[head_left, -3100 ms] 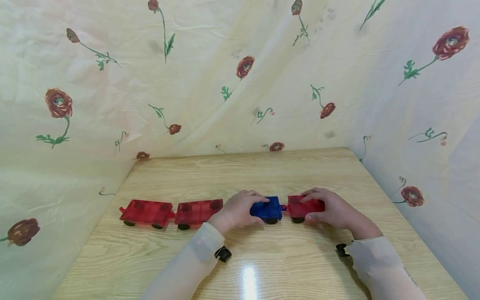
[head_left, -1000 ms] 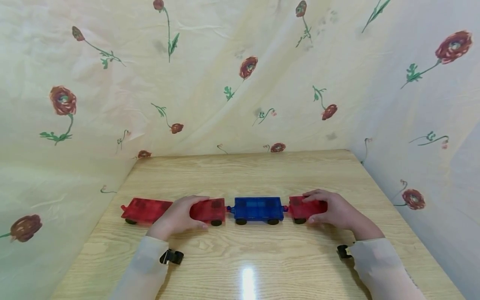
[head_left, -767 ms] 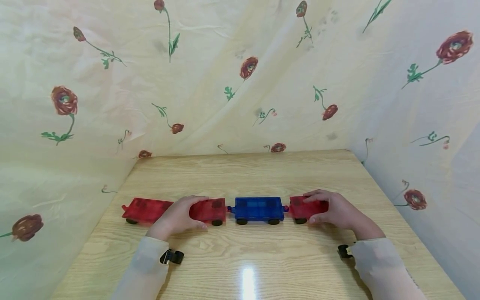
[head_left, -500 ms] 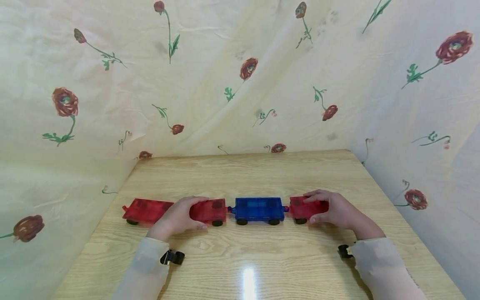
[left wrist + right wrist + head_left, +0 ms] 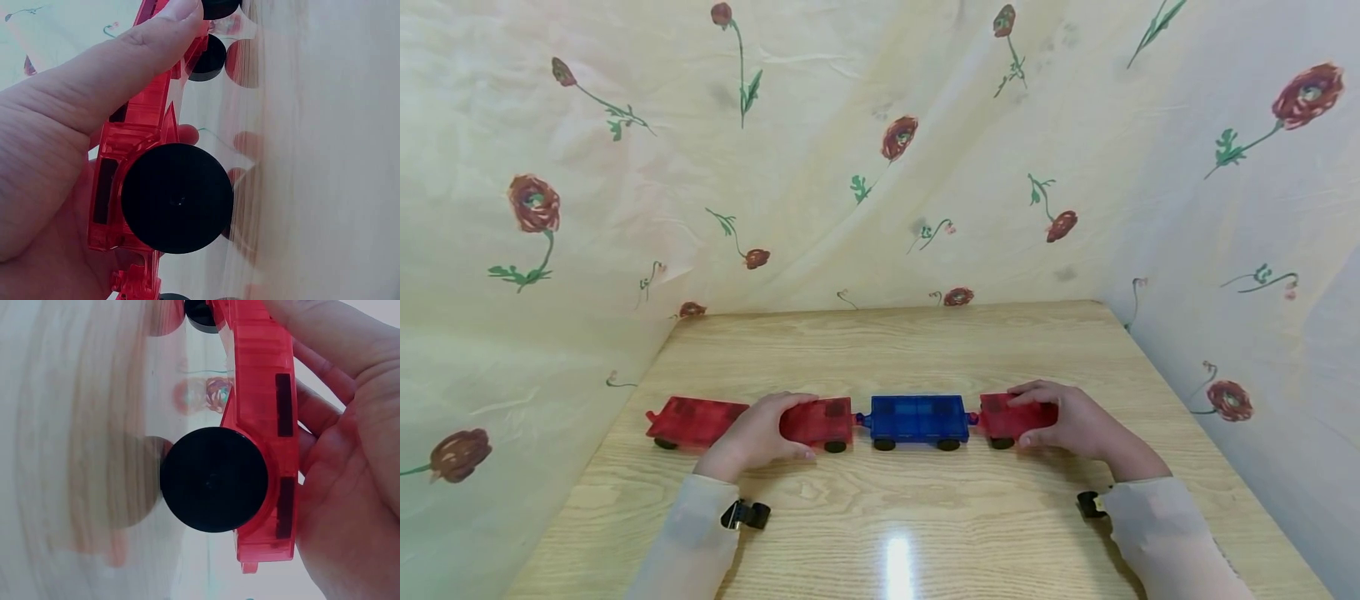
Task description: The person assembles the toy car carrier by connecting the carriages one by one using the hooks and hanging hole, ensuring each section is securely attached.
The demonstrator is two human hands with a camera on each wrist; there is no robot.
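Note:
Two toy train cars in translucent red stand coupled at the left of the row: the end one (image 5: 688,419) and a second red car (image 5: 831,421). My left hand (image 5: 747,437) grips this second car across its sides, thumb near and fingers far; the left wrist view shows its red body (image 5: 144,103) and black wheel (image 5: 177,199). A blue toy car (image 5: 917,417) follows, linked at both ends by small hitches. On the rightmost red car (image 5: 996,412), my right hand (image 5: 1071,421) holds the sides; its wheel (image 5: 214,480) rests on the table in the right wrist view.
The cars stand in one row across a light wooden table (image 5: 880,350). Behind it and along both sides hangs a pale flowered cloth (image 5: 820,167). A bright light reflection (image 5: 898,567) lies on the near tabletop.
My left hand has moved left from the blue car to the second red car and holds that one. My right hand stays on the rightmost car. Over the last second, both hands keep still.

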